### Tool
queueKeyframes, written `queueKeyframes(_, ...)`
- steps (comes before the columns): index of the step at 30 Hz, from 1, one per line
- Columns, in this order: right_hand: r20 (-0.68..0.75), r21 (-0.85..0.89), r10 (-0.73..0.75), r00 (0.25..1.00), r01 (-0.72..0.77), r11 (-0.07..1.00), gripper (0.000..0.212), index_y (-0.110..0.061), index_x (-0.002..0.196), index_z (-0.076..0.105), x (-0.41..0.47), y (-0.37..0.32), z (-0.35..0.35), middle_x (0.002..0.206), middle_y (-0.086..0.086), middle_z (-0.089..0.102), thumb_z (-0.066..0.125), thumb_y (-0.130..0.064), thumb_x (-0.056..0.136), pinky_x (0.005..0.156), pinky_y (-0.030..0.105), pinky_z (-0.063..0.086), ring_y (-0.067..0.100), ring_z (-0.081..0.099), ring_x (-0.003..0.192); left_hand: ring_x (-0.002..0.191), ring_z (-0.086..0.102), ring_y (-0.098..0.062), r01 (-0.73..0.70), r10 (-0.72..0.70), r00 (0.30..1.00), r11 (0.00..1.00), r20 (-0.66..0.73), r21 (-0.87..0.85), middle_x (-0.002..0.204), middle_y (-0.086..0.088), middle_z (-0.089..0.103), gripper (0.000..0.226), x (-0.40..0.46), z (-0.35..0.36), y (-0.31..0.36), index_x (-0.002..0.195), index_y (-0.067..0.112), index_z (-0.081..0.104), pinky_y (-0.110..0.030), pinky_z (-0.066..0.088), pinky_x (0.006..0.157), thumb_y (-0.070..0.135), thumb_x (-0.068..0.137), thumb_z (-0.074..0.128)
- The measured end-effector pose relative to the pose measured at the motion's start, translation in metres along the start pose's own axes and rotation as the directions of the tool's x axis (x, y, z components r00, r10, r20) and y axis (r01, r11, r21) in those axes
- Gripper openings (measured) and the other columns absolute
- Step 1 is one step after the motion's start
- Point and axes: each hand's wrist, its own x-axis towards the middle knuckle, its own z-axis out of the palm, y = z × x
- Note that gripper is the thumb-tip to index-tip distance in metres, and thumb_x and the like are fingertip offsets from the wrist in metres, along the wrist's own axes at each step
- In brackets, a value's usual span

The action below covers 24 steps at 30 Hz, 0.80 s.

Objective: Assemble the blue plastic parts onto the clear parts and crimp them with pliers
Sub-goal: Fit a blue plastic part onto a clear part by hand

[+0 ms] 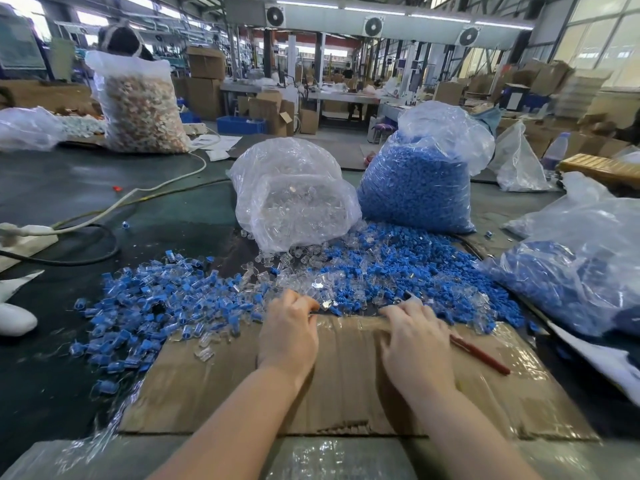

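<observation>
Loose blue parts (398,258) and clear parts (294,271) lie heaped on the table past a taped cardboard sheet (346,382). Assembled blue-and-clear pieces (145,306) are spread to the left. My left hand (289,337) rests at the cardboard's far edge with its fingers curled down. Its fingertips are hidden, so I cannot tell if they hold a part. My right hand (415,341) grips the pliers (479,356). The red handle sticks out to the right, and the metal jaws show just beyond the fingers.
A bag of clear parts (291,195) and a bag of blue parts (422,181) stand behind the heap. Another bag with blue parts (581,265) lies at the right. A power strip (24,237) and cables lie at the left. A tall sack (138,105) stands at the far left.
</observation>
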Motion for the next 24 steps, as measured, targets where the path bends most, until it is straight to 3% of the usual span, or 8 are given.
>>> queueKeyframes(7,0.064,0.137,-0.087,0.994,0.078,0.988,0.022,-0.023,0.11,0.057,0.024,-0.025,0.023,0.11,-0.005,0.057,0.043,-0.016,0.094,0.092,0.03,0.039,0.016,0.048,0.106,0.089,0.046,-0.005,0.016,-0.015,1.0,0.999,0.011,-0.05,0.097,0.01,0.047,0.017,-0.006,0.007,0.002,0.105,0.015,0.065,-0.015,0.036,0.079,0.016,0.089,0.059)
queueKeyframes(13,0.104,0.167,-0.049,0.993,0.031,0.985,0.019,-0.024,0.11,0.056,0.036,-0.043,0.029,0.111,-0.003,0.053,0.046,-0.031,0.096,0.089,0.033,0.043,0.018,0.05,0.106,0.085,0.05,-0.009,0.011,-0.01,1.0,0.996,0.013,-0.084,0.096,0.006,0.054,0.01,-0.006,0.005,0.002,0.097,0.014,0.065,-0.016,0.037,0.076,0.014,0.087,0.062)
queueKeyframes(20,0.13,0.153,-0.001,0.991,-0.019,0.988,0.012,-0.024,0.105,0.054,0.043,-0.048,0.029,0.11,-0.001,0.051,0.046,-0.024,0.095,0.087,0.035,0.045,0.019,0.05,0.105,0.083,0.047,-0.002,-0.037,0.038,0.999,0.988,0.004,-0.148,0.098,0.007,0.06,0.022,-0.007,0.001,0.001,0.105,0.018,0.063,-0.006,0.031,0.073,0.012,0.085,0.065)
queueKeyframes(24,0.106,0.136,-0.02,0.994,0.006,0.991,0.01,-0.021,0.101,0.051,0.045,-0.047,0.029,0.107,-0.001,0.052,0.045,-0.017,0.095,0.083,0.035,0.046,0.02,0.052,0.101,0.081,0.047,-0.002,-0.017,0.021,1.0,0.986,0.022,-0.166,0.089,0.012,0.05,0.016,-0.006,0.002,0.0,0.101,0.015,0.064,0.001,0.031,0.072,0.014,0.085,0.065)
